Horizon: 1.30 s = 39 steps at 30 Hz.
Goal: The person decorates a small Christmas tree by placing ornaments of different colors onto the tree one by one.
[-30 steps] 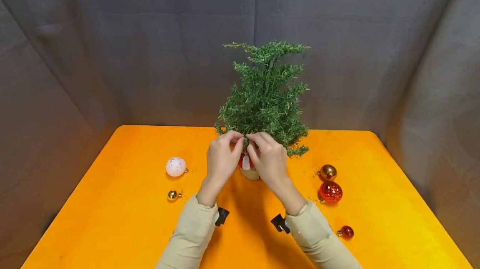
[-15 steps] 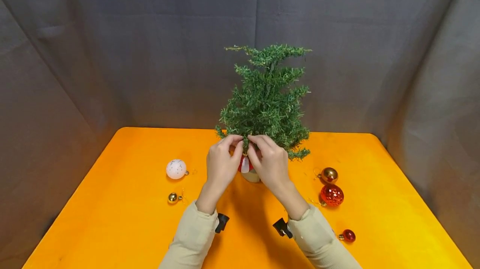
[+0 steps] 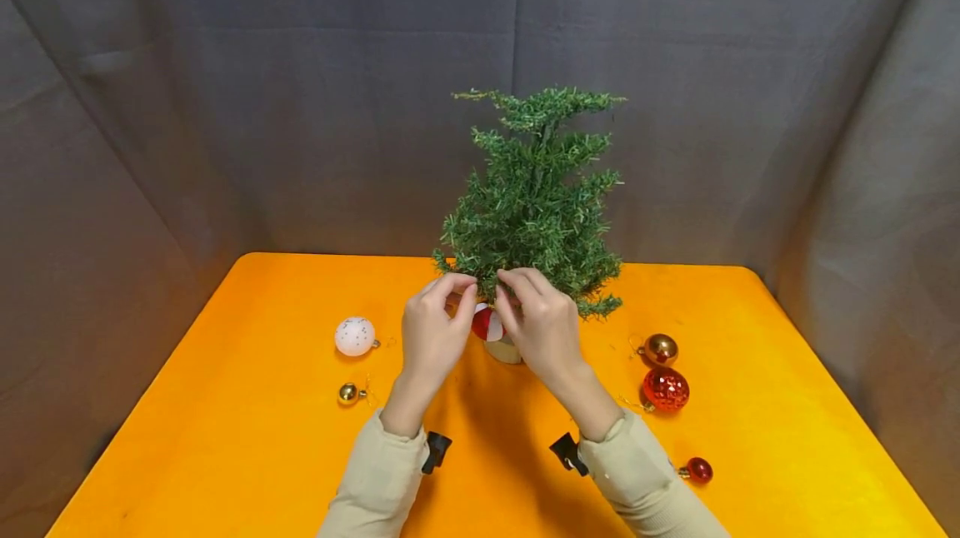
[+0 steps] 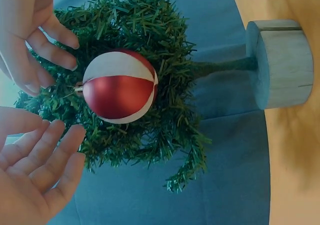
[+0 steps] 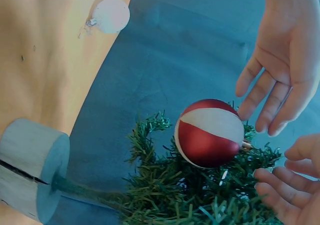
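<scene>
A red-and-white bauble point(image 4: 120, 87) hangs cap-up at the front of a small green artificial Christmas tree point(image 3: 536, 196), low among its branches. My left hand point(image 3: 438, 326) is just left of the bauble, thumb and forefinger apart with nothing held; in the left wrist view its fingers are relaxed beside the greenery. My right hand point(image 3: 543, 321) stays close on the other side, fingertips at the branch near the bauble's cap and fingers loosely bent. The right wrist view shows both hands either side of the cap end, apart from the bauble point(image 5: 210, 135).
The tree's round wooden base point(image 3: 504, 351) stands on the orange table. At left lie a white speckled bauble point(image 3: 354, 336) and a small gold one point(image 3: 348, 394). At right are a gold bauble point(image 3: 661, 350), a faceted red bauble point(image 3: 666, 390) and a small red bauble point(image 3: 699, 470).
My left hand has drawn back slightly to the left from the branch, widening the gap between the hands. More of the red-and-white bauble shows. The right hand has barely moved.
</scene>
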Available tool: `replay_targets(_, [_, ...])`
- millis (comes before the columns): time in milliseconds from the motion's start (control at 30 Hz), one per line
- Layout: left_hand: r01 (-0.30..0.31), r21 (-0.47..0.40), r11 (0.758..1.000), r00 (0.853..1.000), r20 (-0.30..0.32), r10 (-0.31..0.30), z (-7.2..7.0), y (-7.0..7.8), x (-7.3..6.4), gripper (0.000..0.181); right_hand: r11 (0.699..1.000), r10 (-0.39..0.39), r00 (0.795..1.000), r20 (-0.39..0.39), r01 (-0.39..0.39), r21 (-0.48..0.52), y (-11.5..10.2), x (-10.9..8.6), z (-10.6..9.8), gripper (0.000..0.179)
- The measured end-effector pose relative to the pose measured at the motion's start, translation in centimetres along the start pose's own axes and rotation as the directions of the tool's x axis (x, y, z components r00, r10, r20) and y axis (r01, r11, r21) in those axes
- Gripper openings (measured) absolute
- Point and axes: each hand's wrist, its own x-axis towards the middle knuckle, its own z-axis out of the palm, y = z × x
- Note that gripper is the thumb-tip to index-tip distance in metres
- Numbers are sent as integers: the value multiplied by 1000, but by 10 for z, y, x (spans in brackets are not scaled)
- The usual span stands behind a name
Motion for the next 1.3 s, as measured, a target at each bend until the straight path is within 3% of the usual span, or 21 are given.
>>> replay_targets(500, [8,-59,998,999,-40,-10,-12,-9,-6,7,994,-57,997,53,51,98,-6,9,-8,13])
replay_targets(867, [35,-62,997,998,-47,-38,-21,-17,-14,6,983,-130,991,30,125,133,-10,23,-17,16])
replay_targets(1067, [23,-54,998,998,-65,-27,-25,-22,-19,6,978,-143,988,62,131,165,-11,31,-19,17])
replay_targets(1300, [66,-14,998,997,-43,-66,-33,-33,-27,6,979,-155,981,116,136,150,-7,41,-16,18])
